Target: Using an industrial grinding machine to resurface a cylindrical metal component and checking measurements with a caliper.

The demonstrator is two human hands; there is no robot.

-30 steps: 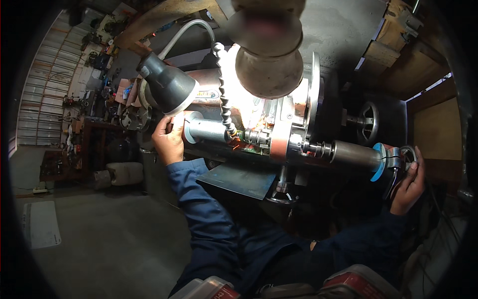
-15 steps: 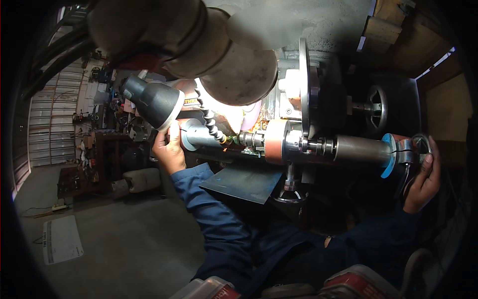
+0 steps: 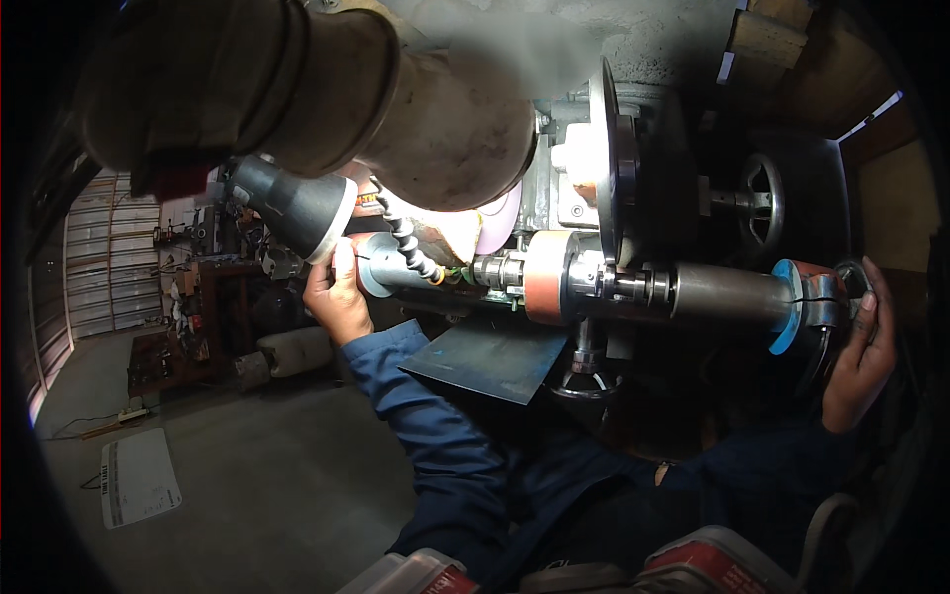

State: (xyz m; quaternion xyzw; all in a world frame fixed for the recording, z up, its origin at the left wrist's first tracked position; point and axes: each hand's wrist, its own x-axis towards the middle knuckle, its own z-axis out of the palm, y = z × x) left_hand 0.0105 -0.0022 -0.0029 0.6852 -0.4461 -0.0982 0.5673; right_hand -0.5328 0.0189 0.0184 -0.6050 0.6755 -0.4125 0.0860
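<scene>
A cylindrical grinding machine lies across my view. My left hand [image 3: 338, 303] is closed at the left end of a grey cylindrical housing [image 3: 391, 265], thumb up, beside the rim of a black lamp [image 3: 295, 206]. What its fingers wrap is hidden. My right hand [image 3: 863, 358] curls round a metal handwheel [image 3: 853, 277] at the far right, past a clamp collar [image 3: 821, 299]. Between my hands, a metal shaft [image 3: 500, 272] lies in line with an orange-rimmed ring [image 3: 549, 278] and a steel sleeve [image 3: 732, 294]. A pinkish grinding wheel [image 3: 500, 220] shows behind the shaft.
A segmented coolant hose [image 3: 401, 226] reaches down to the shaft. Overhead hangs a large dusty duct [image 3: 455, 129]. A flat metal plate [image 3: 490, 358] sticks out in front, beside a small handwheel [image 3: 586, 384]. Another handwheel [image 3: 762, 206] stands behind, right of a large disc [image 3: 604, 163].
The orange specks by the grinding wheel no longer show. My view has shifted, so the duct appears farther left and the right-hand parts farther right. Both hands keep their places on the machine.
</scene>
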